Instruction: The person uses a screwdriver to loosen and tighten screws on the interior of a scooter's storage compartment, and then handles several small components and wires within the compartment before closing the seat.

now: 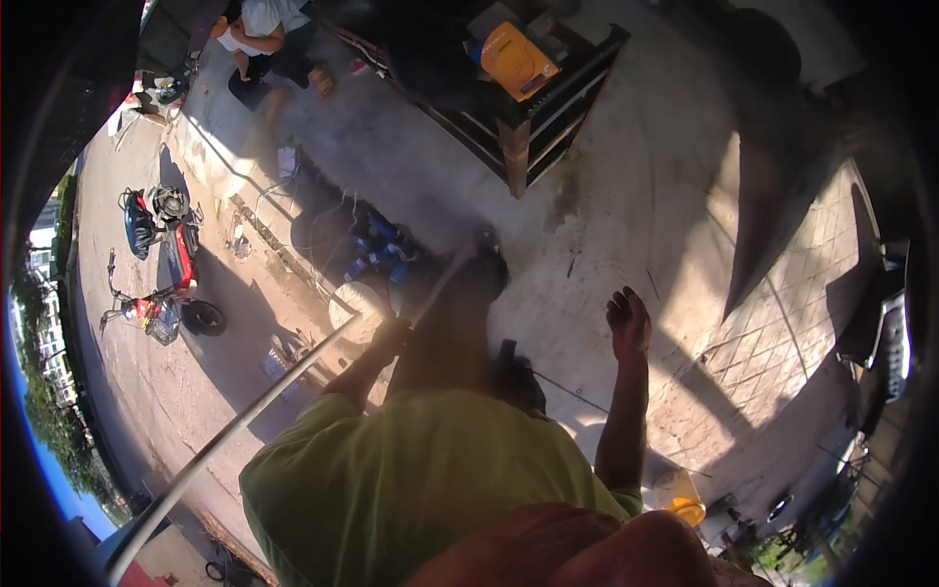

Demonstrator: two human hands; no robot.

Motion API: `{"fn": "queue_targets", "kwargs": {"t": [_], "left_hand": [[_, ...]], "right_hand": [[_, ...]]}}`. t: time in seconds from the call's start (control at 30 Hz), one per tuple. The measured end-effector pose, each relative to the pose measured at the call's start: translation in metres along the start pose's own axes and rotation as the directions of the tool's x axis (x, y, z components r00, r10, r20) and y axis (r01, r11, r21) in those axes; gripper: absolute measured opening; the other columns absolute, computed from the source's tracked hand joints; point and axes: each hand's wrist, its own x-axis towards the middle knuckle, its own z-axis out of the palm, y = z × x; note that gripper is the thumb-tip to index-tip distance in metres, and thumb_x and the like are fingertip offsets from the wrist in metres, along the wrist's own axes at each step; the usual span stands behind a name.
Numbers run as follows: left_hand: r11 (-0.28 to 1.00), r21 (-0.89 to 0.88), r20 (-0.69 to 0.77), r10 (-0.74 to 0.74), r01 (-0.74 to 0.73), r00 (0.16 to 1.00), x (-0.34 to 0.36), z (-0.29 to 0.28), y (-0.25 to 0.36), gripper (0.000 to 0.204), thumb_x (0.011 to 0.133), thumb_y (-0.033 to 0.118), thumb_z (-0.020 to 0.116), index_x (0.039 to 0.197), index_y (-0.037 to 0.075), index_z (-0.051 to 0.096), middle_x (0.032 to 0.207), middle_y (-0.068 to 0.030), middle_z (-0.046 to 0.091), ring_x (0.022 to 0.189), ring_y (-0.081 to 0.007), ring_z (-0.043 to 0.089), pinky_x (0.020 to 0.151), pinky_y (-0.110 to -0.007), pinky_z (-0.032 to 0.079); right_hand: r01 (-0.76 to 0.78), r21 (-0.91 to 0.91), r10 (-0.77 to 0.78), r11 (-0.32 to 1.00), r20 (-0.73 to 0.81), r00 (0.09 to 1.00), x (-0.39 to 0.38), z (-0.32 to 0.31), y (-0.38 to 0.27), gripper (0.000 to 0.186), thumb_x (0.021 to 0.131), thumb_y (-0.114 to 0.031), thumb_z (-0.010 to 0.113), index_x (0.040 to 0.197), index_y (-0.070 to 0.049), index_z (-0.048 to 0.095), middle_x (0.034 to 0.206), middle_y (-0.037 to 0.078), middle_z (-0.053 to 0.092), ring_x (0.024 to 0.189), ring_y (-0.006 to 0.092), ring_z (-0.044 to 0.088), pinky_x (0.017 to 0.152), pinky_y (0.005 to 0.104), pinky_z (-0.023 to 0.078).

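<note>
My left hand (393,338) is low in front of my left side, close to my dark trouser leg (440,342). It is in shadow and its fingers cannot be made out. A pale blurred strip (440,286) slants up beside it; I cannot tell whether the hand holds it. A long grey pole (240,426) runs from the lower left to a round pale base (358,303) next to that hand. Out to the right, my right hand (629,323) hangs over the concrete floor, its fingers loosely bent and apart, with nothing seen in them.
Blue bottle-like things (380,245) lie ahead of my left hand. A dark slatted stand (528,137) carries an orange-yellow box (518,62). A red motorbike (181,264) is parked at left. Another person (264,39) sits at the far left. A yellow-and-clear container (680,497) is at lower right.
</note>
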Motion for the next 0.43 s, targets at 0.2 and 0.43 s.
{"fn": "queue_targets", "kwargs": {"t": [0.2,0.43], "left_hand": [[0.949,0.304,0.052,0.073,-0.085,0.996,0.059,0.014,0.123,0.039,0.111,0.044,0.059,0.122,0.007,0.068,0.094,-0.0082,0.072,0.069,-0.0213,0.066,0.057,-0.032,0.051],[0.368,0.92,-0.046,0.44,-0.133,0.897,0.164,-0.01,0.175,0.081,0.102,0.057,0.067,0.162,0.013,0.034,0.128,-0.0183,0.069,0.093,-0.0341,0.074,0.078,-0.043,0.06]], "right_hand": [[0.262,-0.101,-0.237,0.96,0.214,0.948,0.038,0.204,-0.17,0.039,0.111,-0.029,0.06,0.14,-0.003,0.066,0.113,0.009,0.074,0.094,0.0203,0.068,0.084,0.0333,0.054],[0.267,-0.216,-0.117,0.939,0.53,0.84,0.102,0.406,-0.276,0.041,0.108,-0.029,0.067,0.141,-0.003,0.066,0.111,0.009,0.074,0.094,0.0199,0.068,0.087,0.034,0.054]]}}
